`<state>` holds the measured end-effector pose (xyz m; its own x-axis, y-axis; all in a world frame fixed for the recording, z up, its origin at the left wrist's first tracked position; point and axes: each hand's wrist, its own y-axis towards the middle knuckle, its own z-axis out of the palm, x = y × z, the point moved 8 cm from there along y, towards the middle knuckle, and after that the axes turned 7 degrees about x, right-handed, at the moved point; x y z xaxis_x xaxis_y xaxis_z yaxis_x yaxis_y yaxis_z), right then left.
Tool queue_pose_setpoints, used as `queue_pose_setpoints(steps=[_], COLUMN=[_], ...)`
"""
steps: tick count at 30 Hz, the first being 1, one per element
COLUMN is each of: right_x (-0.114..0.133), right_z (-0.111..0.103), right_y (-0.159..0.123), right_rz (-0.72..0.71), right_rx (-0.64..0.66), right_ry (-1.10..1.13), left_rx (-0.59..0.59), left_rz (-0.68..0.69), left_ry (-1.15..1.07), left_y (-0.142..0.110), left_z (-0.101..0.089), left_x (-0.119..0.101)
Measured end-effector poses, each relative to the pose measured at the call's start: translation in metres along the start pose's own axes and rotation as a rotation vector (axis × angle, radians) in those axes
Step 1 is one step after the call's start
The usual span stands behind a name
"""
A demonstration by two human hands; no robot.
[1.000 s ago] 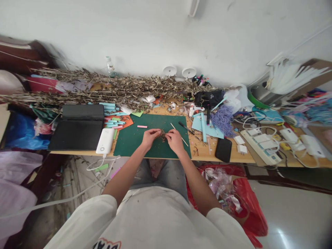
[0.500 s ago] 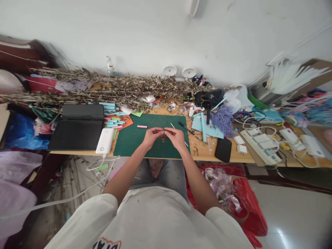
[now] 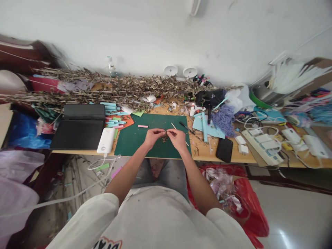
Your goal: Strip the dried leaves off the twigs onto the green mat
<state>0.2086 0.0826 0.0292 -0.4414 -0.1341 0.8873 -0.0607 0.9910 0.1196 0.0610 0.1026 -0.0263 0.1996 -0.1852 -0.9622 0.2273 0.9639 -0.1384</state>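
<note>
Over the green cutting mat (image 3: 129, 141), my left hand (image 3: 153, 136) and my right hand (image 3: 177, 137) meet almost fingertip to fingertip. Both are closed in a pinch on a small brown bit of dried plant (image 3: 165, 132), mostly covered by the fingers. Just below the fingertips lies a little heap of brown dried leaf crumbs (image 3: 165, 139) on the mat. A pink paper roll (image 3: 143, 126) rests left of my left hand. Beyond my right hand are a thin wooden stick (image 3: 173, 126) and a black pen (image 3: 186, 127).
Long dried plant stems (image 3: 124, 86) cover the table's back. To the left stand a black tablet case (image 3: 76, 134) and a white power bank (image 3: 105, 141). At right are a hot glue gun (image 3: 196, 109), purple yarn (image 3: 223, 120), a black phone (image 3: 224, 150) and a power strip (image 3: 261, 147).
The view has shifted slightly, so everything sits a little further right. My fingertips have spread slightly apart, still pinching; the things on the mat lie as before.
</note>
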Motion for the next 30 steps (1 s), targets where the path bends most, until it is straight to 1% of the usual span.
queue_pose_setpoints(steps=[2,5,7,9,11,13,17,19,22,24,26,28,30], right_x=[0.001,0.004,0.006,0.002,-0.006,-0.013,-0.016,-0.015,-0.011,-0.009,-0.008,-0.011,-0.014], right_z=[0.001,0.003,0.005,0.003,-0.001,-0.002,0.005,0.007,0.009,0.009,0.005,-0.001,-0.003], right_y=[0.0,0.0,0.0,0.0,-0.001,-0.003,-0.002,-0.001,0.0,0.001,-0.001,-0.003,-0.004], right_rz=[0.003,-0.015,-0.029,-0.009,0.043,0.075,0.064,0.061,0.052,0.051,0.054,0.066,0.072], right_rx=[0.018,0.038,0.032,-0.017,-0.089,-0.116,-0.008,0.025,0.035,0.015,-0.046,-0.122,-0.146], right_ry=[0.008,-0.053,-0.08,-0.057,0.008,0.097,0.227,0.211,0.124,0.079,0.06,0.078,0.122], left_rx=[0.013,0.027,0.024,-0.006,-0.05,-0.069,0.005,0.028,0.037,0.027,-0.015,-0.071,-0.095], left_rz=[0.008,0.035,0.042,0.042,0.046,0.053,0.04,0.036,0.017,0.009,0.022,0.041,0.036], left_ry=[0.055,0.184,0.206,0.143,0.042,-0.033,-0.087,-0.072,0.001,0.042,0.044,0.003,-0.073], left_y=[-0.001,-0.003,-0.003,-0.002,-0.001,0.0,0.0,-0.001,-0.002,-0.002,-0.001,0.0,0.001], left_z=[0.001,0.002,0.003,0.002,-0.001,-0.003,-0.001,0.001,0.003,0.003,-0.001,-0.007,-0.011], left_x=[-0.003,-0.01,-0.011,-0.009,-0.004,0.001,0.004,0.002,-0.001,-0.001,-0.001,0.001,0.006])
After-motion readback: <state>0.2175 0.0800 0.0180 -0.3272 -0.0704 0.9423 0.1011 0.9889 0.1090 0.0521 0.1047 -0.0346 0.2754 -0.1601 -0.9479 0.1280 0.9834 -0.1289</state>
